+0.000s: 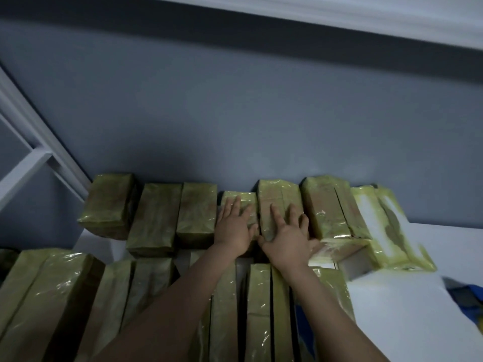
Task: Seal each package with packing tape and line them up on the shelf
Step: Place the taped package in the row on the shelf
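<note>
A person is resting the left hand [233,229], fingers straight, on a short yellow-green tape-wrapped package [244,203] and the right hand [288,240], fingers splayed, on its taller neighbour [277,202], both in the white shelf [431,239] back row.

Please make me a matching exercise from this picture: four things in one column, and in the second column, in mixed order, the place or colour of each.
1. left hand
2. right hand
3. rightmost package
4. wall

A. blue-grey
B. flat on the short package
C. has white patches
D. spread on the taller package

Pairs: 1-B, 2-D, 3-C, 4-A
</note>
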